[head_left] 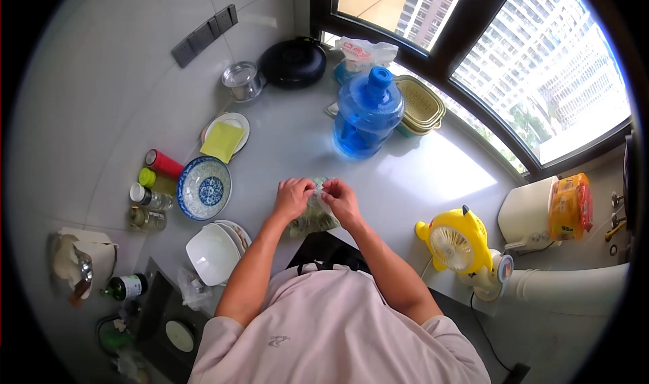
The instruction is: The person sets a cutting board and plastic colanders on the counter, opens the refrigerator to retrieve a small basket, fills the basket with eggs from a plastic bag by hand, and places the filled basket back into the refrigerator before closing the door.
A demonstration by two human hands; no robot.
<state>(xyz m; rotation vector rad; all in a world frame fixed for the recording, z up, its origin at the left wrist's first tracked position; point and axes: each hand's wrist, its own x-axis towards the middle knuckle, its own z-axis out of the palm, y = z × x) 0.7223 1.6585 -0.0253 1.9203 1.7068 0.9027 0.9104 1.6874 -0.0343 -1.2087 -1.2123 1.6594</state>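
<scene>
A clear plastic bag (312, 218) with dark green contents rests at the front edge of the grey counter; what is inside is too blurred to name. My left hand (293, 198) pinches the bag's top from the left, fingers closed. From the other side my right hand (341, 200) grips the same top edge between thumb and fingers. Both hands are close together, and the bag hangs below and between them. Part of the bag is hidden behind the fingers.
A blue water jug (368, 113) stands beyond my hands. Left are a patterned bowl (204, 188), white bowls (213, 254) and several bottles. A yellow fan (456, 241) is at right. A black pan (293, 63) and green baskets (419, 103) sit at the back. A sink (159, 299) lies lower left.
</scene>
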